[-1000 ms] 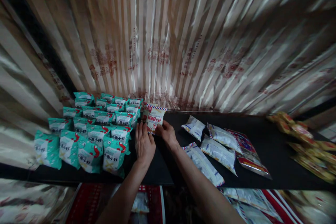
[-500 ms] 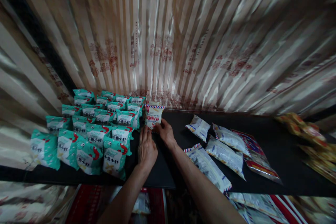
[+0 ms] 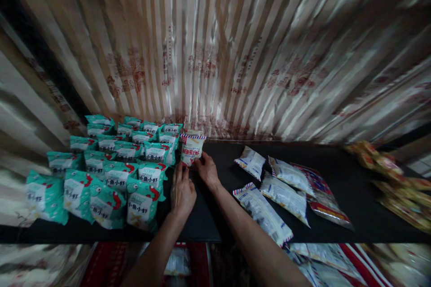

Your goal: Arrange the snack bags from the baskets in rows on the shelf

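Pinching the low right corner of one white bag (image 3: 191,149) is the right hand (image 3: 206,171), with its thumb and finger close together. The white bag stands up on the black shelf (image 3: 200,228), with its red letters facing out. Make that bag the middle of a clock. The right hand is at five o'clock and the left hand (image 3: 183,195) is at six. The left hand has its fingers long and side by side, and the tips touch the bottom of the bag; I can't tell if they grip it. One pale packet (image 3: 195,132) peeks out behind, at twelve o'clock, mostly hidden.

I count twenty green bags (image 3: 107,206), all standing up, between seven and ten o'clock. They make four lines with five in each, and the nearest are just beside the white bag. Four lying bags (image 3: 284,193) rest at about four o'clock, with one red and blue packet (image 3: 328,202) just past them. Farther off, between three and four o'clock, are gold packets (image 3: 402,199), too blurry to count. One big striped sheet (image 3: 208,54) hangs at twelve o'clock.
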Motion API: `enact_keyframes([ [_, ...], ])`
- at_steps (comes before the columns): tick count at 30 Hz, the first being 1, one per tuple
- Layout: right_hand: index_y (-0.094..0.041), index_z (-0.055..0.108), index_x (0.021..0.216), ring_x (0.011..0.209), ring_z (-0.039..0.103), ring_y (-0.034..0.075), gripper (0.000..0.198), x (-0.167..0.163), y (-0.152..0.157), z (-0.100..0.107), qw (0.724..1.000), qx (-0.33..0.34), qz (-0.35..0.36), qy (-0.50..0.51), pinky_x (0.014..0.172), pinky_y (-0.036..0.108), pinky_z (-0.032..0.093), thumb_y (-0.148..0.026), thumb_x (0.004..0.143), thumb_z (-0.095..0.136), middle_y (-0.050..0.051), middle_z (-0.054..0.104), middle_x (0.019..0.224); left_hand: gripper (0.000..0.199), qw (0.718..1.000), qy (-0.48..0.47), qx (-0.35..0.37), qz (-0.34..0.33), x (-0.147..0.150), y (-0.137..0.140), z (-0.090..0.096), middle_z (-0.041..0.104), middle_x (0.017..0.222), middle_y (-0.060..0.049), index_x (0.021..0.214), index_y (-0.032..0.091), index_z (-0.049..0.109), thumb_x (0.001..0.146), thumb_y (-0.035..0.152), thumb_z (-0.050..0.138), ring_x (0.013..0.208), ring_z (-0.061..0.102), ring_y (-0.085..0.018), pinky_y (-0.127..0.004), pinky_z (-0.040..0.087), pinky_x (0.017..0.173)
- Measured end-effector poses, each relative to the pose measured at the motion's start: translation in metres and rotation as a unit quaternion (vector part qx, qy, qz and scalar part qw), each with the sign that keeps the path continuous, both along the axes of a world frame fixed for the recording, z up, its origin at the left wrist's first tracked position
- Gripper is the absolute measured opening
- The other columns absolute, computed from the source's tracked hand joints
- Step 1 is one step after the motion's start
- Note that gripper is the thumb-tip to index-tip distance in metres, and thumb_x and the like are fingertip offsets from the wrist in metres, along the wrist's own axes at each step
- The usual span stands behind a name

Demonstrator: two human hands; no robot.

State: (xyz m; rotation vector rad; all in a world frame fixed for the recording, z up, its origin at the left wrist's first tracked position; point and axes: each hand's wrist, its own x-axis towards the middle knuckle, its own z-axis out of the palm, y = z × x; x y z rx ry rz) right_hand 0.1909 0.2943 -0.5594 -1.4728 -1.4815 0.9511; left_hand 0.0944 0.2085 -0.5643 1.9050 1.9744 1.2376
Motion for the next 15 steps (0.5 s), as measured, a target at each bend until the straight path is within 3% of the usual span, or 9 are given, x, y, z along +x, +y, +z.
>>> enact_keyframes([
  [5, -0.011, 0.05, 0.125, 0.109, 0.05, 0.028, 0.053, -0.005, -0.025, 0.017, 0.991, 0.083, -0.108, -0.012, 0.096, 0.042, 0.038, -0.038, 0.079, 0.051, 0.017, 0.053, 0.119, 0.026, 0.999, -0.039, 0.0, 0.016, 0.004, -0.008, 0.017, 0.056, 0.122, -0.015, 0.101, 0.013, 0.06, 0.084, 0.015, 0.041, 0.12, 0.048, -0.027, -0.048, 0.042, 0.101],
  [8, -0.012, 0.048, 0.125, 0.116, 0.046, 0.026, 0.051, -0.008, -0.051, 0.031, 0.989, 0.11, -0.098, 0.021, 0.099, 0.04, 0.037, -0.041, 0.084, 0.044, 0.016, 0.05, 0.123, 0.022, 0.996, -0.083, -0.037, -0.001, 0.014, -0.02, 0.028, 0.062, 0.107, -0.011, 0.096, 0.016, 0.06, 0.081, 0.018, 0.044, 0.109, 0.054, -0.025, -0.045, 0.045, 0.096],
  [12, -0.02, 0.052, 0.12, 0.117, 0.045, 0.023, 0.041, -0.003, -0.083, 0.05, 0.989, 0.101, -0.095, 0.054, 0.1, 0.039, 0.037, -0.039, 0.085, 0.043, 0.01, 0.05, 0.124, 0.032, 0.986, -0.134, -0.091, -0.043, 0.029, -0.042, 0.029, 0.058, 0.119, -0.012, 0.109, 0.018, 0.056, 0.082, 0.018, 0.038, 0.116, 0.052, -0.022, -0.042, 0.042, 0.1],
  [15, -0.021, 0.054, 0.117, 0.114, 0.047, 0.023, 0.037, 0.011, -0.102, 0.061, 0.989, 0.099, -0.084, 0.065, 0.099, 0.039, 0.038, -0.036, 0.085, 0.043, 0.009, 0.053, 0.121, 0.036, 0.981, -0.121, -0.131, -0.071, 0.042, -0.062, 0.022, 0.058, 0.124, -0.013, 0.115, 0.017, 0.054, 0.084, 0.023, 0.035, 0.12, 0.05, -0.023, -0.043, 0.041, 0.101],
])
